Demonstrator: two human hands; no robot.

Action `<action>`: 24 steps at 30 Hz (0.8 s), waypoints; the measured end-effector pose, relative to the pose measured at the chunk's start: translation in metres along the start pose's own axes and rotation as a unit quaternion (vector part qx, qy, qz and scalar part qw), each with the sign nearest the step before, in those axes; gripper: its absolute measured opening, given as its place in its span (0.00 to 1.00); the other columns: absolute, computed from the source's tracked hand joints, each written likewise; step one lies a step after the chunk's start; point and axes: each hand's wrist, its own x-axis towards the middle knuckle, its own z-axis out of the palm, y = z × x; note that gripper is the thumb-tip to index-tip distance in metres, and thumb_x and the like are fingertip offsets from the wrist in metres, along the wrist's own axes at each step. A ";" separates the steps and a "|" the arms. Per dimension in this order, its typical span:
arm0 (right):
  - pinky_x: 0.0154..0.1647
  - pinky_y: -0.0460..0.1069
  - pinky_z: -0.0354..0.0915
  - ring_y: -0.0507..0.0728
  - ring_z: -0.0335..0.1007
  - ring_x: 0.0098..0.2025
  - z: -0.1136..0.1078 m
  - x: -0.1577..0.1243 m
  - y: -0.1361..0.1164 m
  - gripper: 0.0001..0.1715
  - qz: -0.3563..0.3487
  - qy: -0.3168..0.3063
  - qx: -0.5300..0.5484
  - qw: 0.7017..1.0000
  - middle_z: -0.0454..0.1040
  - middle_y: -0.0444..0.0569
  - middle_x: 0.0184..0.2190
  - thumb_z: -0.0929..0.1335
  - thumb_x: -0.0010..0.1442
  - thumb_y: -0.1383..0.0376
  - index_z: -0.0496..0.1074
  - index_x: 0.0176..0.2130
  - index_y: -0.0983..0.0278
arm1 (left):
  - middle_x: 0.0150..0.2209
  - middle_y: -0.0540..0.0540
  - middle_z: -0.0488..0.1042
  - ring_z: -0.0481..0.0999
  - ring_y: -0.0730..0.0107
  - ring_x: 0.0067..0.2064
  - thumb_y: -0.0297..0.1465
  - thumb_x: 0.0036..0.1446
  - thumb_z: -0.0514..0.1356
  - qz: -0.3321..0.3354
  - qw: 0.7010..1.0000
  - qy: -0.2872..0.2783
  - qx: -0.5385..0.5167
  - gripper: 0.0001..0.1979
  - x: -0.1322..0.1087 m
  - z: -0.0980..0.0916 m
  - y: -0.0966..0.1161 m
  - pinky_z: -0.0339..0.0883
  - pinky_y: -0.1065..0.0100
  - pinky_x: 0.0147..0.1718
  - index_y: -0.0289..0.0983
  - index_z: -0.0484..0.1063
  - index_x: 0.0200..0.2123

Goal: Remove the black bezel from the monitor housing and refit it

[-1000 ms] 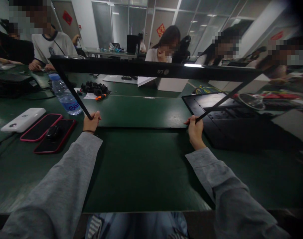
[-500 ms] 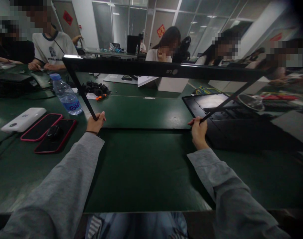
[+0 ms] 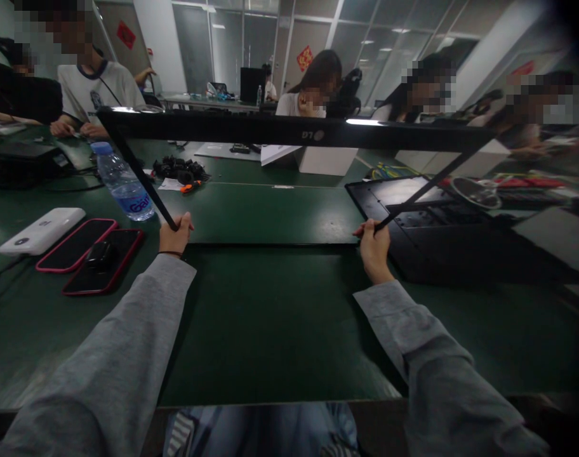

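A black monitor bezel (image 3: 251, 130), an open rectangular frame with an upside-down LG logo on its wide far bar, is tilted up over the green table (image 3: 280, 330). My left hand (image 3: 174, 235) is closed round its left side bar, near the close end. Its right side bar is gripped by my right hand (image 3: 376, 251) at about the same level. The thin near bar of the bezel runs between my two hands, close to the tabletop. Just beyond my right hand lies a black monitor back cover (image 3: 442, 244), flat on the table.
Left of my arm are a water bottle (image 3: 125, 184), a white power bank (image 3: 44, 230), and two phones with red-pink edges, a small black case (image 3: 100, 255) on one (image 3: 122, 263). A bundle of black cables (image 3: 179, 170) and white boxes (image 3: 327, 160) stand farther back. Several people sit across the table.
The bezel has shifted slightly left with both hands still on it, and its far left corner has swung outward. A bright reflection now shows on the far bar. The view has moved a little.
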 end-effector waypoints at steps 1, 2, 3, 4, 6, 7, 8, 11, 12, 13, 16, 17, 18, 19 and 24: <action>0.42 0.59 0.73 0.58 0.73 0.30 -0.001 0.001 0.002 0.27 0.001 0.006 -0.003 1.000 0.71 0.44 0.27 0.62 0.65 0.37 0.64 0.37 0.57 | 0.12 0.56 0.55 0.56 0.77 0.15 0.44 0.60 0.59 -0.002 1.000 -0.001 -0.010 0.20 -0.002 0.001 0.002 0.50 0.72 0.16 0.40 0.65 0.20; 0.42 0.59 0.73 0.58 0.73 0.30 -0.002 0.002 0.004 0.26 0.004 0.009 -0.003 1.000 0.71 0.44 0.27 0.61 0.65 0.38 0.64 0.37 0.58 | 0.12 0.56 0.55 0.56 0.78 0.15 0.43 0.60 0.59 -0.004 1.000 -0.004 -0.020 0.20 -0.003 0.002 0.003 0.50 0.72 0.16 0.39 0.65 0.20; 0.42 0.59 0.73 0.58 0.73 0.30 -0.002 0.002 0.005 0.25 0.009 0.007 -0.003 1.000 0.71 0.44 0.27 0.61 0.66 0.40 0.63 0.38 0.58 | 0.12 0.56 0.55 0.56 0.78 0.14 0.42 0.59 0.59 -0.007 1.000 -0.009 -0.028 0.19 -0.004 0.003 0.005 0.50 0.73 0.16 0.39 0.66 0.20; 0.43 0.58 0.73 0.58 0.73 0.30 -0.002 0.003 0.007 0.24 0.014 0.002 -0.003 1.000 0.71 0.44 0.27 0.61 0.66 0.41 0.63 0.39 0.58 | 0.12 0.56 0.55 0.56 0.78 0.14 0.42 0.59 0.60 -0.011 0.999 -0.016 -0.032 0.19 -0.004 0.003 0.005 0.50 0.73 0.15 0.39 0.66 0.20; 0.45 0.58 0.72 0.57 0.73 0.31 -0.002 0.003 0.009 0.20 0.018 -0.007 -0.013 1.000 0.72 0.44 0.27 0.61 0.67 0.45 0.62 0.40 0.58 | 0.12 0.55 0.55 0.57 0.78 0.14 0.41 0.59 0.60 -0.019 0.999 -0.028 -0.035 0.19 -0.003 0.003 0.005 0.51 0.73 0.15 0.39 0.66 0.19; 0.46 0.58 0.71 0.58 0.73 0.32 -0.002 0.003 0.010 0.19 0.018 -0.008 -0.022 1.000 0.72 0.44 0.27 0.62 0.66 0.46 0.62 0.40 0.58 | 0.12 0.55 0.56 0.57 0.78 0.14 0.40 0.60 0.60 -0.021 0.999 -0.033 -0.035 0.19 -0.002 0.003 0.004 0.51 0.73 0.15 0.38 0.67 0.19; 0.47 0.59 0.71 0.58 0.73 0.32 -0.002 0.004 0.010 0.17 0.017 -0.006 -0.028 0.999 0.72 0.44 0.28 0.64 0.65 0.48 0.61 0.41 0.58 | 0.12 0.55 0.56 0.58 0.78 0.14 0.40 0.60 0.60 -0.022 0.998 -0.039 -0.035 0.19 -0.001 0.003 0.003 0.52 0.73 0.16 0.38 0.67 0.19; 0.47 0.59 0.71 0.59 0.75 0.34 -0.002 0.004 0.010 0.15 0.024 0.003 -0.029 0.999 0.73 0.46 0.31 0.67 0.62 0.54 0.59 0.43 0.57 | 0.13 0.54 0.58 0.60 0.78 0.15 0.39 0.60 0.59 -0.025 0.998 -0.051 -0.037 0.18 0.002 0.002 0.000 0.54 0.74 0.16 0.38 0.69 0.20; 0.47 0.60 0.71 0.60 0.75 0.35 -0.002 0.004 0.010 0.15 0.026 0.004 -0.028 0.999 0.73 0.46 0.32 0.67 0.61 0.56 0.59 0.43 0.57 | 0.13 0.54 0.59 0.61 0.78 0.15 0.39 0.60 0.59 -0.028 0.998 -0.053 -0.035 0.18 0.003 0.002 0.000 0.55 0.74 0.16 0.37 0.69 0.20; 0.47 0.60 0.71 0.60 0.75 0.36 -0.002 0.004 0.011 0.14 0.027 0.004 -0.029 0.999 0.73 0.46 0.33 0.66 0.61 0.57 0.58 0.44 0.57 | 0.13 0.53 0.60 0.62 0.77 0.15 0.39 0.60 0.59 -0.032 0.998 -0.053 -0.033 0.18 0.003 0.002 0.000 0.56 0.74 0.17 0.37 0.70 0.20; 0.49 0.62 0.71 0.61 0.76 0.36 -0.002 0.004 0.016 0.12 0.037 -0.004 -0.042 0.998 0.73 0.46 0.32 0.65 0.61 0.60 0.58 0.44 0.57 | 0.14 0.53 0.63 0.64 0.76 0.16 0.39 0.59 0.60 -0.040 0.997 -0.052 -0.027 0.17 0.003 0.002 0.001 0.59 0.74 0.17 0.37 0.70 0.20; 0.49 0.62 0.70 0.62 0.76 0.36 -0.002 0.005 0.018 0.12 0.044 -0.012 -0.046 0.998 0.73 0.46 0.31 0.65 0.61 0.61 0.58 0.44 0.56 | 0.14 0.53 0.63 0.64 0.76 0.16 0.39 0.59 0.60 -0.040 0.997 -0.052 -0.029 0.17 0.003 0.002 0.001 0.60 0.74 0.18 0.37 0.71 0.21; 0.50 0.63 0.70 0.62 0.76 0.36 -0.002 0.005 0.020 0.13 0.052 -0.021 -0.051 0.997 0.73 0.46 0.31 0.65 0.60 0.61 0.58 0.44 0.56 | 0.14 0.52 0.64 0.65 0.76 0.16 0.39 0.59 0.61 -0.041 0.997 -0.053 -0.032 0.17 0.003 0.003 0.001 0.61 0.74 0.18 0.37 0.71 0.21; 0.50 0.63 0.70 0.62 0.76 0.36 -0.002 0.005 0.021 0.13 0.058 -0.030 -0.055 0.996 0.73 0.46 0.31 0.66 0.59 0.62 0.59 0.43 0.56 | 0.14 0.52 0.64 0.65 0.76 0.17 0.39 0.59 0.61 -0.043 0.997 -0.054 -0.034 0.17 0.003 0.003 0.001 0.62 0.74 0.19 0.37 0.71 0.21; 0.51 0.64 0.71 0.63 0.76 0.36 -0.001 0.004 0.018 0.13 0.072 -0.047 -0.045 0.995 0.73 0.45 0.29 0.68 0.58 0.59 0.60 0.41 0.56 | 0.16 0.52 0.66 0.66 0.75 0.17 0.45 0.56 0.64 -0.068 0.994 -0.079 -0.034 0.19 0.005 0.002 -0.002 0.62 0.73 0.19 0.36 0.73 0.22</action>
